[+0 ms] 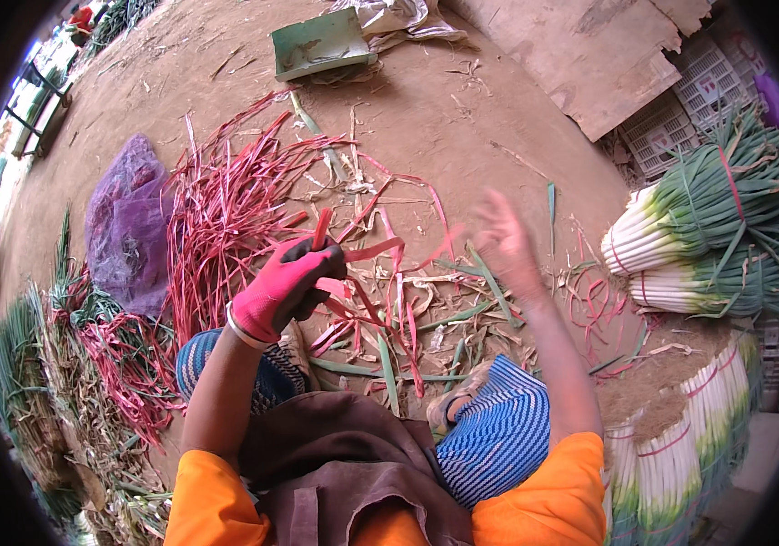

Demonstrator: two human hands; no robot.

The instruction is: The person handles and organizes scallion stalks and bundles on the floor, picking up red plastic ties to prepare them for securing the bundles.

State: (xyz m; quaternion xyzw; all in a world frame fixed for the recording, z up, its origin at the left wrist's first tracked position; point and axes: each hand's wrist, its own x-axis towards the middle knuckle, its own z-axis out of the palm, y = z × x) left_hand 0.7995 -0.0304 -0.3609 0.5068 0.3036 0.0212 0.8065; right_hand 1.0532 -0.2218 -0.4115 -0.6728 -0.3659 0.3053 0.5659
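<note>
My left hand (286, 284), in a pink and black glove, is closed on red plastic strips (376, 249). A short end sticks up above the fist, and longer tails hang to its right. My bare right hand (506, 238) is raised to the right of it, smeared by motion. One blurred strip reaches close to its fingers, but I cannot tell whether they touch it. Below both hands, dry husks and loose green leaves (455, 316) litter the ground between my feet. A big heap of red strips (226, 218) lies just beyond my left hand.
A purple mesh bag (127, 227) stands at the left, beside loose green onions (18, 364). Tied green onion bundles (698, 214) are stacked at the right, with more bundles (671, 464) nearer me. A green scoop-like tray (321, 45) and a flat board (580, 59) lie farther off.
</note>
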